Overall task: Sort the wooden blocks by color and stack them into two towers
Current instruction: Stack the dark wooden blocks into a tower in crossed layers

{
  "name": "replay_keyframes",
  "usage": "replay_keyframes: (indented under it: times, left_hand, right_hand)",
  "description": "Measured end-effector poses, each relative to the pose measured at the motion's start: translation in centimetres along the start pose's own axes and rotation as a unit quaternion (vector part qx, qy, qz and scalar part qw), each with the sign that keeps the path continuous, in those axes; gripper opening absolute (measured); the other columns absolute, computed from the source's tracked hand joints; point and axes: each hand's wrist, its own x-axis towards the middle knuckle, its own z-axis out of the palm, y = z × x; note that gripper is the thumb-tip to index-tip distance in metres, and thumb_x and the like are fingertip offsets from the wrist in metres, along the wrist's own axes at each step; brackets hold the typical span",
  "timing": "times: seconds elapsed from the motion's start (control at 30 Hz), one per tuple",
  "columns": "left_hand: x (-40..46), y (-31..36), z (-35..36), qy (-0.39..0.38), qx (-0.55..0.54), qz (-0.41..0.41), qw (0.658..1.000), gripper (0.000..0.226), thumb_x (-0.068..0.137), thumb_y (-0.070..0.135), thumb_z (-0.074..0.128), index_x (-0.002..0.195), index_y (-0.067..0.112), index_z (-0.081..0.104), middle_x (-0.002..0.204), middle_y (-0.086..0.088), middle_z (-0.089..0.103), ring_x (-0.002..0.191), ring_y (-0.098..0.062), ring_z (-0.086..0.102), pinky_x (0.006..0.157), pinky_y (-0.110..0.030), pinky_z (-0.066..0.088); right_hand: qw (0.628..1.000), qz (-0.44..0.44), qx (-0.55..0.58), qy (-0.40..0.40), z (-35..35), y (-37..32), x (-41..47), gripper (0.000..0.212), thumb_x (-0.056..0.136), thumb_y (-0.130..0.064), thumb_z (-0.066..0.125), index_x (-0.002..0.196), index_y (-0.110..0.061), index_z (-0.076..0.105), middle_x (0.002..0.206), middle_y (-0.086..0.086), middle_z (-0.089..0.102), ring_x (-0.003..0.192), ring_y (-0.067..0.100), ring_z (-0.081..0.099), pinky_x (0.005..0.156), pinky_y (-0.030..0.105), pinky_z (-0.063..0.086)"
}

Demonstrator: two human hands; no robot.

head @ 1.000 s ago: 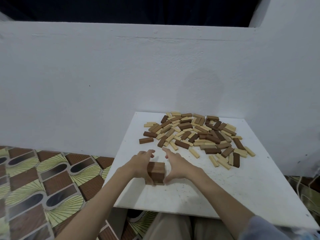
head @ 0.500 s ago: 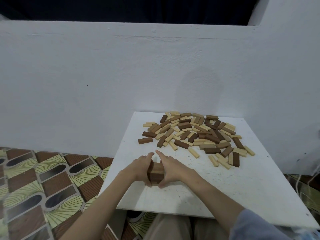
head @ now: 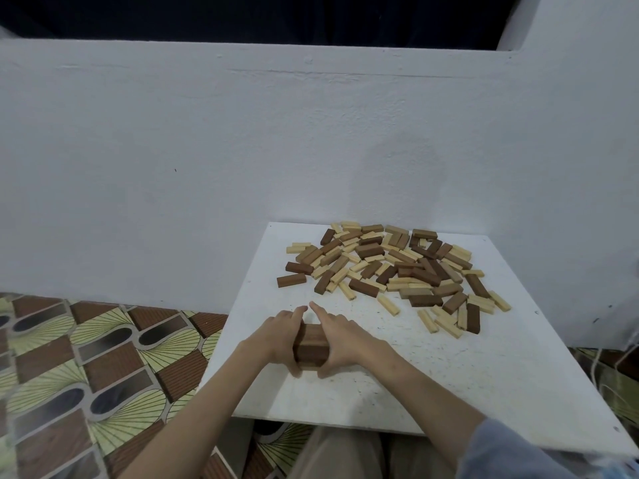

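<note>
One short stack of dark brown blocks (head: pixel 311 347) stands near the front left of the white board (head: pixel 449 382). The left hand (head: pixel 276 338) and right hand (head: pixel 340 338) press flat against its two sides, fingers straight and pointing away. Farther back lies one loose pile of mixed blocks (head: pixel 390 271), dark, mid-brown and pale, too many and overlapping to count. A patterned tile floor (head: pixel 86 357) lies left of the board.

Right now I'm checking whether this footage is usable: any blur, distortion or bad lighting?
Head view: wide-angle bend shows in the curved wall ledge; light is dim and even, no glare; soft shadow on the wall above the block pile; the sleeve at the bottom edge is smeared; both hands are fairly sharp.
</note>
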Motion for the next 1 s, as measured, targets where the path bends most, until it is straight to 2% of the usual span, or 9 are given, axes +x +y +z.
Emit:
replay_keyframes:
  times: [0.4, 0.77, 0.9, 1.0]
  left_hand:
    - [0.35, 0.14, 0.26, -0.001, 0.03, 0.001, 1.0, 0.11, 0.065, 0.035, 0.083, 0.146, 0.02, 0.01, 0.138, -0.01, 0.043, 0.123, -0.025, 0.044, 0.104, -0.034, 0.037]
    - [0.08, 0.13, -0.1, 0.02, 0.028, 0.004, 0.999, 0.113, 0.061, 0.04, 0.084, 0.146, 0.018, 0.012, 0.139, -0.009, 0.042, 0.126, -0.025, 0.039, 0.105, -0.035, 0.032]
    - [0.01, 0.22, -0.18, 0.011, 0.018, 0.0, 1.0, 0.112, 0.062, 0.04, 0.084, 0.145, 0.02, 0.012, 0.139, -0.009, 0.042, 0.125, -0.025, 0.04, 0.105, -0.035, 0.034]
    - [0.0, 0.26, -0.64, -0.004, 0.008, 0.007, 1.0, 0.118, 0.059, 0.044, 0.085, 0.147, 0.021, 0.01, 0.145, -0.005, 0.036, 0.132, -0.023, 0.032, 0.109, -0.036, 0.029]
  right_hand:
    - [1.0, -0.009, -0.008, 0.005, -0.1, -0.42, -0.18, 0.123, 0.068, -0.026, 0.082, 0.151, -0.033, -0.008, 0.131, 0.008, 0.048, 0.107, 0.025, 0.053, 0.091, 0.04, 0.05]
    - [1.0, -0.024, 0.001, 0.019, -0.4, -0.24, -0.3, 0.123, 0.067, -0.032, 0.08, 0.15, -0.034, -0.01, 0.122, 0.006, 0.05, 0.093, 0.02, 0.047, 0.078, 0.033, 0.044]
    - [1.0, -0.015, 0.0, 0.02, -0.13, -0.14, -0.13, 0.126, 0.063, -0.035, 0.082, 0.149, -0.037, -0.01, 0.124, 0.006, 0.05, 0.098, 0.024, 0.052, 0.083, 0.038, 0.05]
    - [1.0, -0.008, 0.011, 0.005, -0.56, 0.06, -0.22, 0.132, 0.058, -0.04, 0.085, 0.147, -0.041, -0.012, 0.132, 0.004, 0.046, 0.108, 0.026, 0.05, 0.09, 0.042, 0.049]
